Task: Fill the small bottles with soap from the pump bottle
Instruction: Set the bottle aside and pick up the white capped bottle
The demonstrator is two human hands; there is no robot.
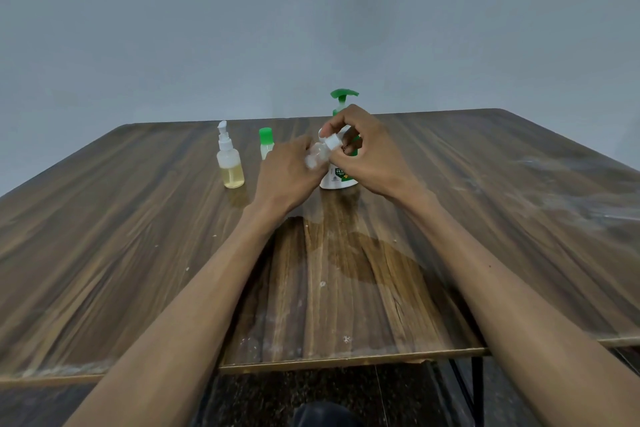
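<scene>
My left hand [289, 168] grips a small clear bottle [316, 156], held tilted above the table. My right hand [367, 149] pinches that bottle's white cap [331, 141] with thumb and fingers. Right behind both hands stands the white pump bottle [337, 180] with its green pump head [344, 94]; most of its body is hidden by my hands. To the left stands a small clear pump bottle [230, 163] about half full of yellowish liquid. Beside it is a small bottle with a green cap [265, 142], partly hidden by my left hand.
The wooden table [138, 236] reaches back to a grey wall. Its near edge [346, 362] is chipped, with white specks on the top. A whitish smear [554, 184] marks the right side. A black table leg [476, 388] and dark floor show below.
</scene>
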